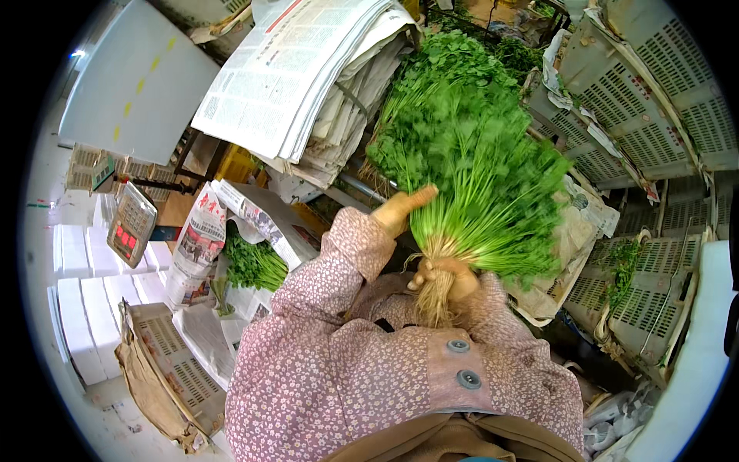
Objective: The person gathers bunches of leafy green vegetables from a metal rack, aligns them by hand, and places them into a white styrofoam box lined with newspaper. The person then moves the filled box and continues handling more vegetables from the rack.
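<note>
A big fan-shaped bunch of coriander (493, 204) with green leaves spreads out in front of my body, its pale roots (437, 296) hanging toward me. My right hand (453, 279) is closed around the stems just above the roots. On the left side of the bunch, my left hand (404, 209) is beside the stems with a finger stretched out toward them. I see nothing held in it, though its lower fingers are partly hidden. Beyond the held bunch lies a heap of more coriander (454, 65), which the leaves overlap.
A thick newspaper stack (285, 77) lies at the far left of the greens. Further left are a scale display (132, 223), newspaper-wrapped greens (254, 266) and white foam boxes (81, 308). Slotted plastic crates (647, 100) stand along the right, with a plastic bag (620, 420) lower down.
</note>
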The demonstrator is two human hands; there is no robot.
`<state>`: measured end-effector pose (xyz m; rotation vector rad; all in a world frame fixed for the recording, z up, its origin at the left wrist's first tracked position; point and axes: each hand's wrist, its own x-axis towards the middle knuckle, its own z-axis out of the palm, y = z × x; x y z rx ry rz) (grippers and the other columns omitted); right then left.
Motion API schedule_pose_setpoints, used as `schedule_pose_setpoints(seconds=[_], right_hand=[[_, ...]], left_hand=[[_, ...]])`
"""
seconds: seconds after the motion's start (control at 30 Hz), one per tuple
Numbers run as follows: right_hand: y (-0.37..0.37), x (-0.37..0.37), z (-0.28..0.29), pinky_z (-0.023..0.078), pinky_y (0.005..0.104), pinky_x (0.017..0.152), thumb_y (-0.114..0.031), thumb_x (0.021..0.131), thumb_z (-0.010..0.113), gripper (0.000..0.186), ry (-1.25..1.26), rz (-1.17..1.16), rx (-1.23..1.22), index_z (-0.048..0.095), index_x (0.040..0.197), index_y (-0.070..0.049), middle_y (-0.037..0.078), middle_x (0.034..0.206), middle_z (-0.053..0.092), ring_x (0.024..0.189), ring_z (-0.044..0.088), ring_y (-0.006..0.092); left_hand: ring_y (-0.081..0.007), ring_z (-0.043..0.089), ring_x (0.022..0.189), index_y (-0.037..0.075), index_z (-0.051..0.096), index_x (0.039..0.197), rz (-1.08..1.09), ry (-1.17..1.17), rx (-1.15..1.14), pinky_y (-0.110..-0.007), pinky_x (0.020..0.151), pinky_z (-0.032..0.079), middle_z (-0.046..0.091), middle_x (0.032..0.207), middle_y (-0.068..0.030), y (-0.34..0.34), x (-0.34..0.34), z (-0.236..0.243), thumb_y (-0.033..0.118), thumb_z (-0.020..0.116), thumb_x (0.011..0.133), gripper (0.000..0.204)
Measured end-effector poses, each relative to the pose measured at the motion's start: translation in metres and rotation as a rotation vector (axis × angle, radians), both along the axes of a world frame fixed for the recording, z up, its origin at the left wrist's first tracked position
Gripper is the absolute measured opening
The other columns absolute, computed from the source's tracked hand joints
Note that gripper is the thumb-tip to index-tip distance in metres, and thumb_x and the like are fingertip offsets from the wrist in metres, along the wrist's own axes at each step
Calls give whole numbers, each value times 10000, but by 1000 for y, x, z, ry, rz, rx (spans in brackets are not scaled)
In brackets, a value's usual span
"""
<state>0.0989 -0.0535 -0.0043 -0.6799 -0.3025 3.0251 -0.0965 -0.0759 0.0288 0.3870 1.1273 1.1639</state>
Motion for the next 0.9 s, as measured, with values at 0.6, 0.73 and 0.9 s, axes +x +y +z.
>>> schedule_pose_setpoints(seconds=[0.6, 0.73, 0.9], right_hand=[[-50, 75, -75, 321, 433, 1022, -603, 821, 507, 818, -299, -195, 240, 289, 1379, -47, 182, 1323, 421, 1193, 437, 306], [-17, 97, -42, 375, 421, 983, -696, 774, 476, 1008, -669, -273, 409, 192, 1384, 55, 253, 1325, 397, 1186, 459, 312], [31, 9, -14, 318, 390, 1035, -660, 790, 473, 1010, -1249, 56, 1029, 182, 1358, 124, 306, 1381, 281, 1256, 363, 374]], left_hand=[[-313, 378, 1255, -70, -54, 1384, -276, 545, -252, -379, 994, 397, 257, 1407, -249, 17, -18, -117, 286, 595, 878, 897], [-334, 228, 1323, -44, -28, 1397, 158, -541, -348, -432, 1062, 288, 150, 1450, -221, 25, -31, -140, 505, 391, 903, 849], [-318, 319, 1281, -43, -12, 1401, 141, -478, -373, -433, 1067, 279, 252, 1409, -215, 28, -36, -133, 444, 472, 884, 860]])
